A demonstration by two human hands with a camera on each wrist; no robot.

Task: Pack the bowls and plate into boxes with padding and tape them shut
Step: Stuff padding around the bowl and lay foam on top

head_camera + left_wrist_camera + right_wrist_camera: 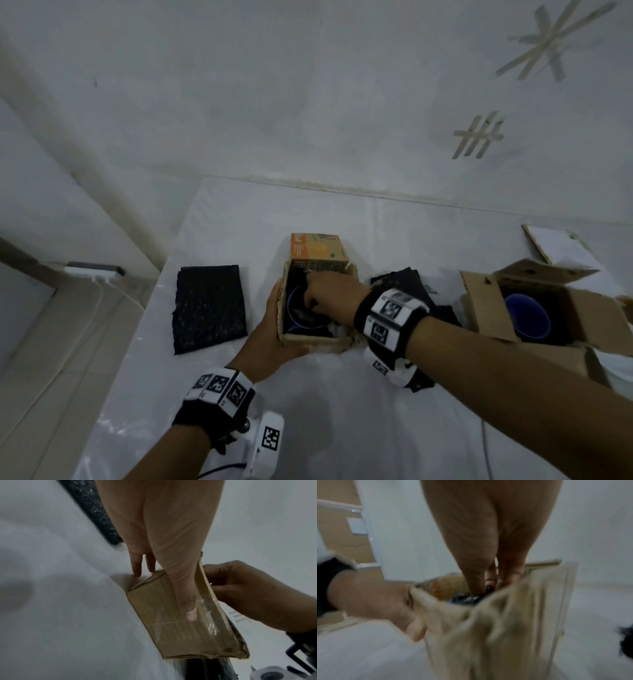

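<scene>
A small open cardboard box [315, 339] stands mid-table; its orange-printed flap [318, 250] is raised at the back. Inside lies a blue bowl [292, 308] on black padding. My left hand [274, 329] lies flat against the box's near-left corner. In the left wrist view its thumb [190, 612] is straight along the front wall [171, 635]. My right hand [318, 298] reaches into the box. Its fingertips [476, 588] pinch black padding [467, 599] over the bowl. A second open box [589, 318] at the right holds another blue bowl [524, 315].
A flat black padding sheet [209, 308] lies left of the small box. Loose black padding pieces [407, 284] are heaped between the two boxes. A white-faced card [558, 246] sits at the back right. The table's left edge [137, 342] drops to the floor, where a power strip [92, 270] lies.
</scene>
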